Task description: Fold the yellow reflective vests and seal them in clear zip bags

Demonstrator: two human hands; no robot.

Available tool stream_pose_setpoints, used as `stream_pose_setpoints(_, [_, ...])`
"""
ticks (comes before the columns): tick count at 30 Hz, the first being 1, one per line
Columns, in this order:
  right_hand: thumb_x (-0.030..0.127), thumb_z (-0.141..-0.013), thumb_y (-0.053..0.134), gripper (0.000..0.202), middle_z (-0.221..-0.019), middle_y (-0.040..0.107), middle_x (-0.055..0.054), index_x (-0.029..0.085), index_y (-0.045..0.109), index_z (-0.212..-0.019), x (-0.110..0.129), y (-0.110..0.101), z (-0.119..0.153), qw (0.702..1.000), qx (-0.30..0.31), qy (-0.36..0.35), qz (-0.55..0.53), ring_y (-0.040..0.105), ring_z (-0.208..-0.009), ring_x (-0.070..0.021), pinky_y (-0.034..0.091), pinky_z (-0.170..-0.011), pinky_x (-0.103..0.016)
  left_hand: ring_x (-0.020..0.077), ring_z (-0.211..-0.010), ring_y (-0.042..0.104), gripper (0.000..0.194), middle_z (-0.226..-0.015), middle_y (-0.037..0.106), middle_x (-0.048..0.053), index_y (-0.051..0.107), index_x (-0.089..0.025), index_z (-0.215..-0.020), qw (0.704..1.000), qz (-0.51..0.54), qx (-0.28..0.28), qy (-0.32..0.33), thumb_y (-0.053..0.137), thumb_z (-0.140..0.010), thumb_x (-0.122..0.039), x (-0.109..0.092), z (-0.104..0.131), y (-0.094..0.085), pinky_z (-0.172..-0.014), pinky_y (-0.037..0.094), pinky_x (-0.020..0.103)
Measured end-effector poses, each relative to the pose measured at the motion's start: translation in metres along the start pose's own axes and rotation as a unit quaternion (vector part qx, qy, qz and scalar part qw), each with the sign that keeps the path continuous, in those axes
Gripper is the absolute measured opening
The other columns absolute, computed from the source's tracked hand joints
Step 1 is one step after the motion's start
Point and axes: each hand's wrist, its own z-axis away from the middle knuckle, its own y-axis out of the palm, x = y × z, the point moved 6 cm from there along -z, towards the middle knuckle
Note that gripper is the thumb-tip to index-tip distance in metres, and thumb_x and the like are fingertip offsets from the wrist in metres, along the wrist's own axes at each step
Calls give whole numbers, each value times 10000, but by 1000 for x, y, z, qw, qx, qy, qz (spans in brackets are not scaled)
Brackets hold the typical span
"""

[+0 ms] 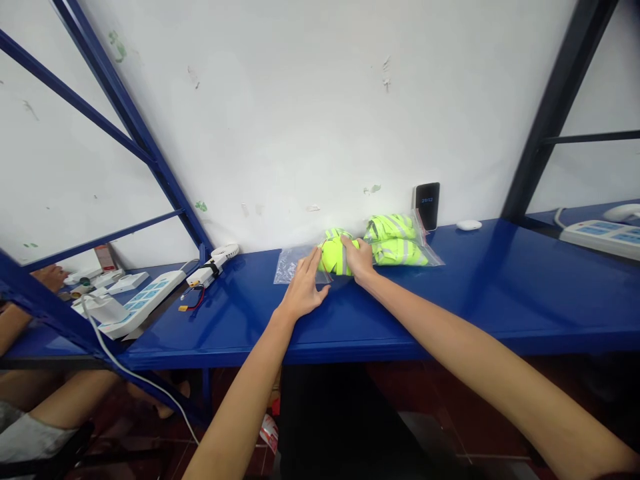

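Note:
A neon yellow bundle with grey reflective strips [336, 259] lies on the blue table, near the wall. My right hand [359, 257] is closed round its right side. My left hand [304, 287] rests against its left side, fingers stretched forward and thumb apart. Beneath and left of the bundle lies a clear plastic bag [287, 265]. Just right of my right hand, more yellow bundles [397, 240] sit in clear zip bags. How far the held bundle is inside its bag I cannot tell.
A phone [427, 207] leans on the wall, with a white case [469, 225] to its right. At the left are a small fan [226, 251], a wired device [203, 277] and a power strip [145, 303]. Another person's hand [50, 277] shows beyond the blue frame [135, 133].

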Motion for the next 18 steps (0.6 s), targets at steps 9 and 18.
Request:
stream_pose_setpoints(9, [540, -693, 639, 341, -707, 642, -20, 201, 607, -708, -3, 6, 5, 996, 58, 48, -54, 570, -717, -210, 431, -625, -300, 329, -1437, 244, 630, -1561, 283, 110, 412, -266, -1413, 995, -83, -50, -16, 644, -828, -303, 4, 1, -8, -1133, 286, 539])
stream_pose_setpoints(18, [511, -695, 653, 323, -685, 630, -5, 193, 596, -673, 0, 19, 16, 986, 150, 54, -54, 556, -683, -190, 413, -614, -287, 328, -1374, 369, 805, -1498, 379, 142, 330, -291, -1471, 991, -128, -12, -42, 693, -775, -469, 4, 2, -7, -1114, 245, 527])
